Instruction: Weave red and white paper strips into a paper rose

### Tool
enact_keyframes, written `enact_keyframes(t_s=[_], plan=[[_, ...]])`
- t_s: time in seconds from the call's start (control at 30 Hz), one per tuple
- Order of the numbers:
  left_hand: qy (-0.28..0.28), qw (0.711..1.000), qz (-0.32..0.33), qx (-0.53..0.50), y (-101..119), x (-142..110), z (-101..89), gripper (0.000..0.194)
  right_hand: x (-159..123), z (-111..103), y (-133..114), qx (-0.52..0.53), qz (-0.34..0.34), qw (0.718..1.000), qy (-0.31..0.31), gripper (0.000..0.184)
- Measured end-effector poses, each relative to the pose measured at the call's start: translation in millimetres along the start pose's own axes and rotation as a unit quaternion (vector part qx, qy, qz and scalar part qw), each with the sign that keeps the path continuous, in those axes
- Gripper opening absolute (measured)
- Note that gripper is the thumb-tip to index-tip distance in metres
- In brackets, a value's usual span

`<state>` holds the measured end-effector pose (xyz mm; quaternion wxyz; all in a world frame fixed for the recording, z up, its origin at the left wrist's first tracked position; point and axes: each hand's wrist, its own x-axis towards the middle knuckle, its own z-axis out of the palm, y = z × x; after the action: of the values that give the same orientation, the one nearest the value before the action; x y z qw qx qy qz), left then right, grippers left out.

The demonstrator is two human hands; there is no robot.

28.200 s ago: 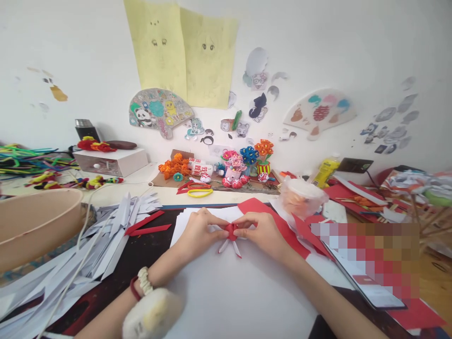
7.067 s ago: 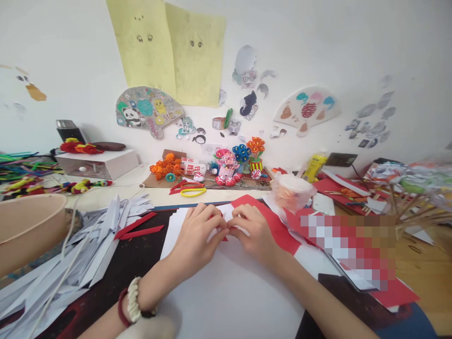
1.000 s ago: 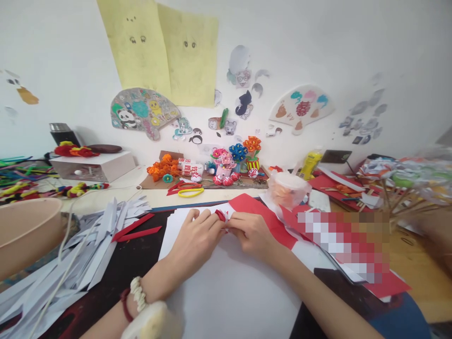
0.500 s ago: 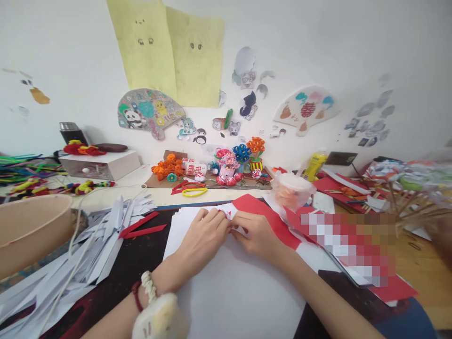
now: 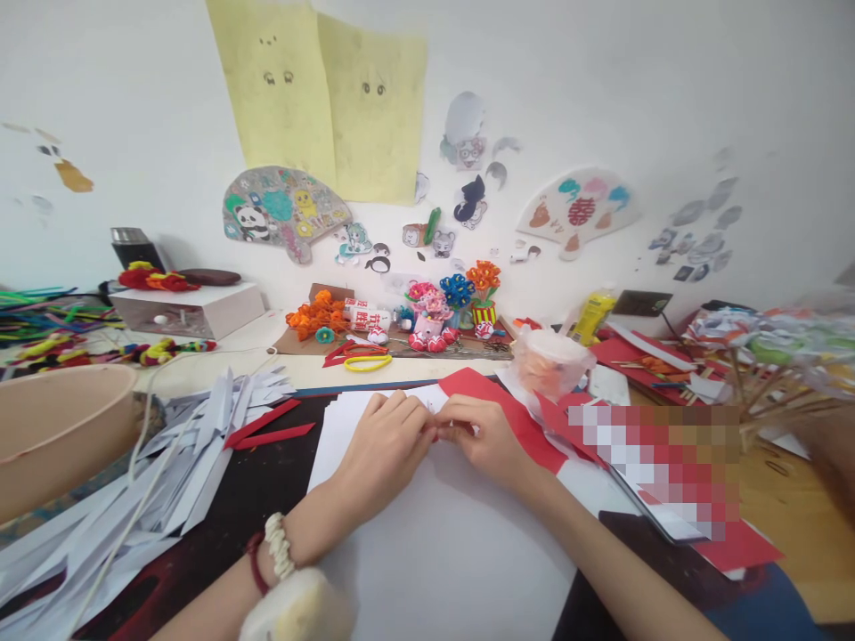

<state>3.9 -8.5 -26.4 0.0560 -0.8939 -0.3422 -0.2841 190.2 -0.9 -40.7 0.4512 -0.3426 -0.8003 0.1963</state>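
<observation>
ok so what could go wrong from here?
1. Only a sliver of the small red piece shows between the fingertips of the left hand and right hand; a slip or crooked fold might go unseen.
2. The white cable runs over the white strips; a tug could scatter them.
3. The plush at the left wrist may brush the white sheets and shift them.

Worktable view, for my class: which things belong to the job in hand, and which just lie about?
Job:
red piece between the hands, mostly hidden
white sheets beneath
probably red strips

Apparently lying about:
yellow bottle
plastic cup
black flask
beige basin
</observation>
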Motion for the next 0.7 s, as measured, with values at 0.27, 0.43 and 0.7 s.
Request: enact_keyframes(t_s=[0.27,0.43,0.7], plan=[[-0.011,0.977,-0.106,-0.185,0,4,-7.3,0.019,3,-3,-4,0.034,0.037,0.999,-0.008,0.024],[-0.001,0.974,-0.120,-0.190,2,6,-11.0,0.019,4,-5,-9,0.044,0.034,0.998,-0.026,0.031],[-0.002,0.969,-0.128,-0.213,6,7,-14.6,0.020,4,-7,-6,0.062,0.037,0.997,-0.042,0.031]])
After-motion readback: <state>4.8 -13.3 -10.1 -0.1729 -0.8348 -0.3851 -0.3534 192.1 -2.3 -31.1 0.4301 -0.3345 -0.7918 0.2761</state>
